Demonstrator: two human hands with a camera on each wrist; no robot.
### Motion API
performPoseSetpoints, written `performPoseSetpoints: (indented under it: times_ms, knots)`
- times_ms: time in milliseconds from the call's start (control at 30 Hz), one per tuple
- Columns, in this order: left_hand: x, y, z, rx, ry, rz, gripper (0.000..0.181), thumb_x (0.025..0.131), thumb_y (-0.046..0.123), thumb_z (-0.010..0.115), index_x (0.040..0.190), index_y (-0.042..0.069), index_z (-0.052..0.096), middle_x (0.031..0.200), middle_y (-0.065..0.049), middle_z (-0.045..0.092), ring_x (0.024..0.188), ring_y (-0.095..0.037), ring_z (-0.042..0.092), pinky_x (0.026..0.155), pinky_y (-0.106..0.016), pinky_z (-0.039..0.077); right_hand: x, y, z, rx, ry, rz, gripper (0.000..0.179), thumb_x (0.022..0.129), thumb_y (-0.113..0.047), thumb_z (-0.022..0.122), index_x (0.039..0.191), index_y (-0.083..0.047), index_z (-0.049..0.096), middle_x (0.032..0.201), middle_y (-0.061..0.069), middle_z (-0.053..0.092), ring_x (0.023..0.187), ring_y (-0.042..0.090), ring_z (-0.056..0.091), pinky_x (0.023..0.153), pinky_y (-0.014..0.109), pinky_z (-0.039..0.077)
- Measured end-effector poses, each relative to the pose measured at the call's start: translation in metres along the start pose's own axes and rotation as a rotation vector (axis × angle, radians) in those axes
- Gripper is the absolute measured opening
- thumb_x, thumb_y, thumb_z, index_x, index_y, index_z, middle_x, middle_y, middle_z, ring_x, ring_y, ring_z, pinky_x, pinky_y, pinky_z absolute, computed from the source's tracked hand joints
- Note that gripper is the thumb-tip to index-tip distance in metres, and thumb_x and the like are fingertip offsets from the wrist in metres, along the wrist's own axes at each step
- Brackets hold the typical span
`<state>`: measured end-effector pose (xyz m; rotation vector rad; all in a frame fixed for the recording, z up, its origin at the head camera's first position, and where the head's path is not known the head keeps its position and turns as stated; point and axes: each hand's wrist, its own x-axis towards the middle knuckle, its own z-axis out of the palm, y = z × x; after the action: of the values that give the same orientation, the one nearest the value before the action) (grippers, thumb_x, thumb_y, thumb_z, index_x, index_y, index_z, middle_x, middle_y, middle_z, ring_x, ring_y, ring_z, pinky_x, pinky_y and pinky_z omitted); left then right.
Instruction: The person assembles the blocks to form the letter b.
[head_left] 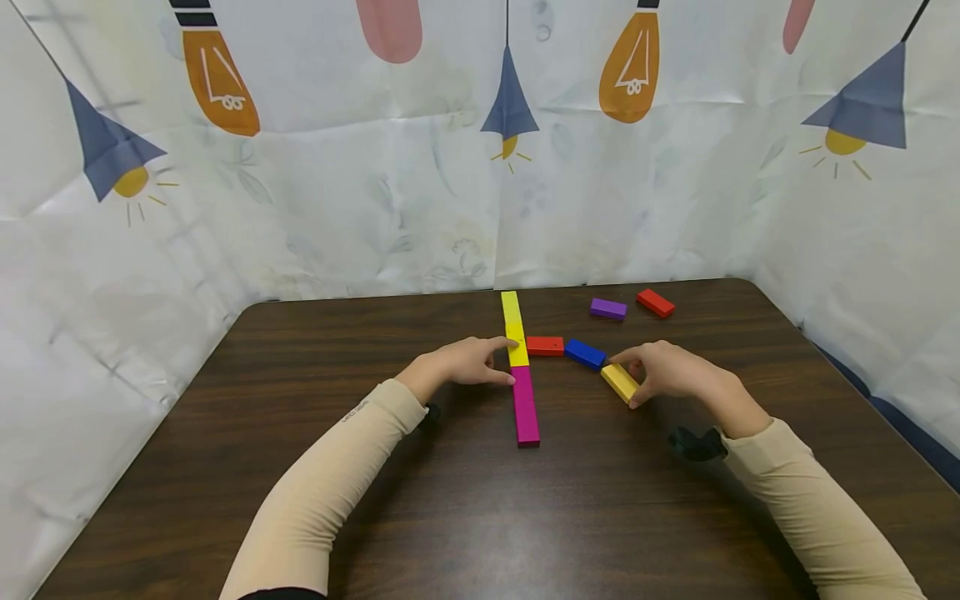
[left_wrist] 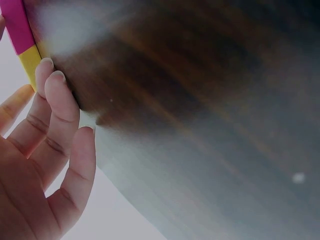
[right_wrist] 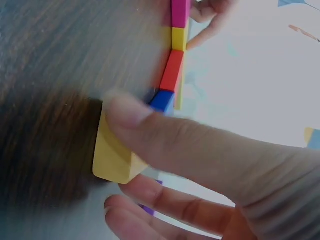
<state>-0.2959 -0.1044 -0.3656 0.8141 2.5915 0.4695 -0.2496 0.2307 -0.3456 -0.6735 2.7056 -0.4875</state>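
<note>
My right hand point(head_left: 671, 371) pinches an orange-yellow block point(head_left: 619, 383) between thumb and fingers, low over or on the table at the end of a blue block point(head_left: 585, 354). A red block point(head_left: 545, 346) joins the blue one to a straight column of yellow blocks point(head_left: 513, 321) and magenta blocks point(head_left: 526, 408). Beside that column is my left hand point(head_left: 467, 362); its forefinger touches a yellow block and its thumb the magenta edge. The left wrist view shows the other fingers point(left_wrist: 62, 102) loosely bent. In the right wrist view, the thumb point(right_wrist: 175, 137) covers part of the held block.
A purple block point(head_left: 608, 309) and another red block point(head_left: 656, 303) lie apart at the back right of the dark wooden table point(head_left: 262, 400). Behind the table hangs a white curtain point(head_left: 337, 192) printed with lamps and bulbs.
</note>
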Motion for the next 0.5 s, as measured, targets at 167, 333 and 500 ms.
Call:
performPoseSetpoints:
  times_ms: [167, 333, 500]
  knots:
    - [-0.0002, 0.0002, 0.0001, -0.001, 0.002, 0.000, 0.070, 0.097, 0.041, 0.071, 0.156, 0.017, 0.041, 0.101, -0.006, 0.062, 0.089, -0.019, 0.057, 0.079, -0.034, 0.048, 0.0025, -0.0004, 0.0018, 0.023, 0.002, 0.003, 0.068, 0.080, -0.021, 0.090, 0.136, 0.004, 0.061, 0.103, 0.011, 0.065, 0.086, 0.022, 0.057, 0.073, 0.038, 0.050]
    - [-0.0009, 0.0005, -0.0001, -0.004, 0.002, 0.003, 0.070, 0.097, 0.041, 0.071, 0.156, 0.016, 0.042, 0.099, -0.005, 0.062, 0.087, -0.019, 0.057, 0.077, -0.033, 0.047, 0.0045, -0.0017, 0.0044, 0.025, 0.020, 0.010, 0.068, 0.080, -0.026, 0.090, 0.134, 0.005, 0.062, 0.101, 0.010, 0.064, 0.085, 0.022, 0.057, 0.073, 0.038, 0.050]
    - [-0.0005, 0.0002, -0.0003, -0.004, 0.005, 0.004, 0.070, 0.097, 0.041, 0.071, 0.156, 0.016, 0.042, 0.097, -0.005, 0.062, 0.086, -0.019, 0.057, 0.077, -0.033, 0.047, 0.0046, -0.0021, 0.0060, 0.023, 0.036, 0.006, 0.067, 0.080, -0.029, 0.090, 0.131, 0.005, 0.062, 0.099, 0.009, 0.063, 0.083, 0.021, 0.056, 0.071, 0.037, 0.049]
